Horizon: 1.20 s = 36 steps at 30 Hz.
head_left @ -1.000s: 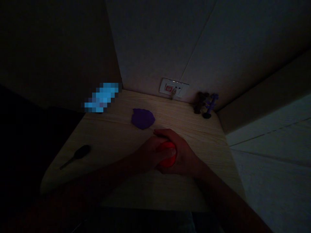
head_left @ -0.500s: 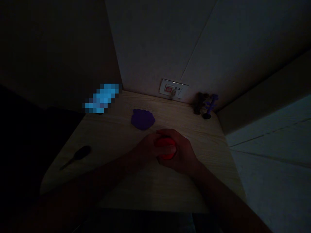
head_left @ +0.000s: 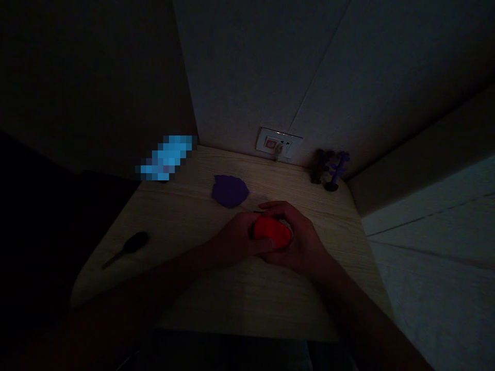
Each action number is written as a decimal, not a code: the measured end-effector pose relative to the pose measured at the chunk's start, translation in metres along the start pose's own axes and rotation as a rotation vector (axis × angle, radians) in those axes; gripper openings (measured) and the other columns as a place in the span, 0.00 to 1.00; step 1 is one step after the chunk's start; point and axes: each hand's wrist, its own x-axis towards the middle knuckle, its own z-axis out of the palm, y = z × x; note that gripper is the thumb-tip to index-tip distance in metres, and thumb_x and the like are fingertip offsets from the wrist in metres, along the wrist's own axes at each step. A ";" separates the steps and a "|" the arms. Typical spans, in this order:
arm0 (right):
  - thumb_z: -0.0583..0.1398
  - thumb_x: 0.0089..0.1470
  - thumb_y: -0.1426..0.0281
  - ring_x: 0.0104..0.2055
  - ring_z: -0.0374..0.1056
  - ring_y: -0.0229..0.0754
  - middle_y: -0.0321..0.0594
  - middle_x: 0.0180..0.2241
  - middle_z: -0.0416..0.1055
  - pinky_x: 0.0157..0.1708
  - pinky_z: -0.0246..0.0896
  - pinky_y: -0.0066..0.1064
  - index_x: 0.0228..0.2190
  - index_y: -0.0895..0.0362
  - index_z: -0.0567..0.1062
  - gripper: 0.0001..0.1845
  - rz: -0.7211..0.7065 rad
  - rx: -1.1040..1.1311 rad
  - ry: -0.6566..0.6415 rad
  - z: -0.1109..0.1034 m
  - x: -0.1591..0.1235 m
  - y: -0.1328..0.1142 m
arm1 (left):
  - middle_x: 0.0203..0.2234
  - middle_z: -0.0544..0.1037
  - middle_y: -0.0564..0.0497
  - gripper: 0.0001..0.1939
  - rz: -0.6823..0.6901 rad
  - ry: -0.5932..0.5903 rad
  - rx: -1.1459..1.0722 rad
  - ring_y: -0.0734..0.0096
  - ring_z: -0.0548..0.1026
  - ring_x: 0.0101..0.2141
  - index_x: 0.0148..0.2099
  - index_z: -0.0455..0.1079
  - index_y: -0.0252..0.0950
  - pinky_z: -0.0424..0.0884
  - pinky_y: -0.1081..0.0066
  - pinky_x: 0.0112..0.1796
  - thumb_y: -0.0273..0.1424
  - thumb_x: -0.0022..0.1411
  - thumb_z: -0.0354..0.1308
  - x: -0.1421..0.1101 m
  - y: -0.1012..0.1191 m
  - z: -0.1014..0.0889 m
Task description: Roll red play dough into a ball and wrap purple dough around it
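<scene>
Between my two hands sits a red rounded lump (head_left: pixel 273 233) that looks like modelling clay; the dim light hides its texture. My left hand (head_left: pixel 240 234) is closed on its left side, with the thumb pressed across the near part. Around the right side my right hand (head_left: pixel 299 232) is curled, with its fingers over the far edge. Both hands are just above or on the wooden table (head_left: pixel 240 309); I cannot tell which. A flat purple piece (head_left: pixel 230 191) with uneven edges lies on the table beyond my left hand.
At left lies a dark tool (head_left: pixel 135 242) with a thick end and a thin shaft. A lit, pixelated screen (head_left: pixel 167 157) is at the back left. A purple branching figure (head_left: pixel 339 169) and a brown one (head_left: pixel 319 166) stand back right, near a wall socket (head_left: pixel 279 143).
The red lump has shifted slightly right and more of its face shows. My left thumb has moved lower on it, and my right fingers have opened out a little. The view has shifted slightly.
</scene>
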 end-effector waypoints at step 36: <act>0.71 0.43 0.65 0.47 0.74 0.51 0.44 0.48 0.73 0.45 0.73 0.43 0.50 0.50 0.69 0.32 -0.038 -0.069 0.097 0.013 -0.003 0.005 | 0.26 0.74 0.54 0.16 -0.079 0.046 -0.161 0.73 0.70 0.27 0.32 0.72 0.33 0.65 0.73 0.28 0.37 0.47 0.73 0.002 0.004 0.011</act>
